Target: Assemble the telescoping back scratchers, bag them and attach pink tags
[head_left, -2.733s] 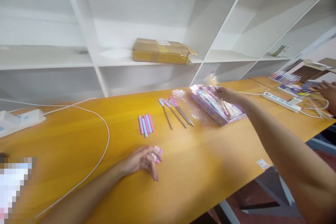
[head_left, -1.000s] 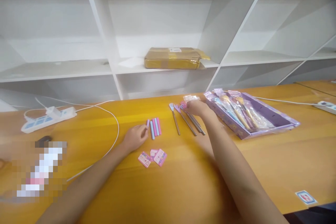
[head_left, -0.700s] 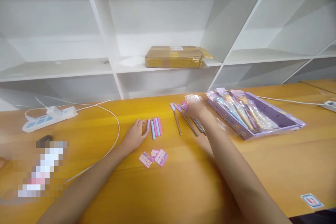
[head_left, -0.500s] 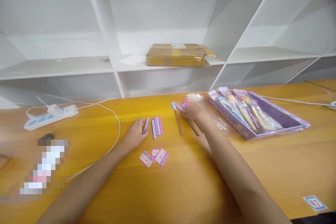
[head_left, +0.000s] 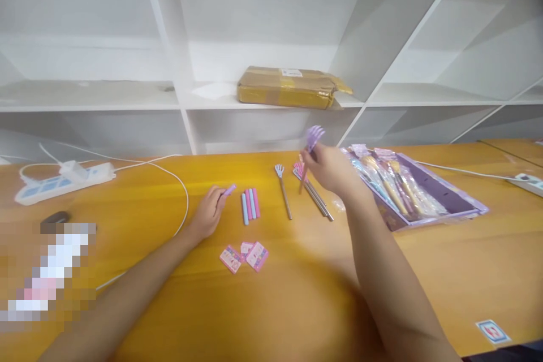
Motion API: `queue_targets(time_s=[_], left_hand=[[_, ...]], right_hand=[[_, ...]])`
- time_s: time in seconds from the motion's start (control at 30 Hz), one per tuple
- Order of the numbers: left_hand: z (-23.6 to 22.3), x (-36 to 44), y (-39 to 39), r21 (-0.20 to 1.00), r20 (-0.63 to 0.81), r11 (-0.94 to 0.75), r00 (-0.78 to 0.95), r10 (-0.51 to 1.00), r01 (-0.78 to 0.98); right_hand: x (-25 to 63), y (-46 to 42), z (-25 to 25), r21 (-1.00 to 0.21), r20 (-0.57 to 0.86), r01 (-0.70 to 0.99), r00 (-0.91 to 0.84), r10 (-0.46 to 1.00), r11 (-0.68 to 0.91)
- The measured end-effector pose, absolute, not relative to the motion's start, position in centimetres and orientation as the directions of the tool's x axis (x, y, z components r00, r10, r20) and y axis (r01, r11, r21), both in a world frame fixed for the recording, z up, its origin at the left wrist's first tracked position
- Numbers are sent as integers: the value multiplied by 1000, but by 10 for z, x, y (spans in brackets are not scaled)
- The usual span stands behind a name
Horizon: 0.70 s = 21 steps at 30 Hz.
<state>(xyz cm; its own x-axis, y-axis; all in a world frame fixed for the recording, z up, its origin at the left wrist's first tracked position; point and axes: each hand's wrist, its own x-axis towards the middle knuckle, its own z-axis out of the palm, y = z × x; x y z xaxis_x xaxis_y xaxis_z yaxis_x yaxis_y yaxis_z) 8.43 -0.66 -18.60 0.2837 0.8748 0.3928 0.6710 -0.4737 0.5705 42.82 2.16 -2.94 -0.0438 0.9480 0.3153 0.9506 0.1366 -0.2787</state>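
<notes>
My left hand [head_left: 207, 212] is closed on a small purple tube [head_left: 229, 190], lifted just left of a row of three pastel tubes [head_left: 250, 205] on the yellow table [head_left: 297, 294]. My right hand [head_left: 333, 169] is closed on a purple claw-headed stick [head_left: 313, 140], raised above the table. Below it lie several more metal sticks with small claw heads [head_left: 311, 189], and one apart [head_left: 283, 195] to their left.
Three pink cards [head_left: 244, 255] lie near the front. A purple tray [head_left: 445, 203] of wrapped sticks sits at the right. A power strip [head_left: 59, 180] with a white cable [head_left: 182, 203] is at the left, another strip [head_left: 528, 182] far right. A brown parcel [head_left: 291, 86] rests on the white shelf.
My left hand picked the purple tube out of the row and drew it left. My right hand lifted one purple claw stick off the table.
</notes>
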Motion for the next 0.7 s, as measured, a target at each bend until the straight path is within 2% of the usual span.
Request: queue_targets(time_s=[0.07,0.17,0.23,0.3,0.43,0.57,0.7], left_hand=[[-185,85,-8,613,452,-544,310,836,573],[-186,89,-11,645,447,-566,347,825,514],[-185,91,-14,651,426,-563,369,826,509],[-184,93,-17,656,413,-557,375,830,509],[-184,92,-19,700,380,-512,348,857,497],[-188,91,-18,729,330,-484,371,868,484],[-188,92,-18,709,345,-512,395,852,485]], right_hand=[[424,10,-20,-482,456,825,-51,888,295],[411,-2,-16,-774,489,434,-53,871,461],[401,-6,-17,-874,449,181,-52,892,451],[393,-7,-19,-906,414,65,-69,908,418],[384,-8,-23,-915,393,53,-110,913,400],[375,-11,-29,-898,401,133,-142,905,419],[368,-11,-35,-872,395,227,-199,897,434]])
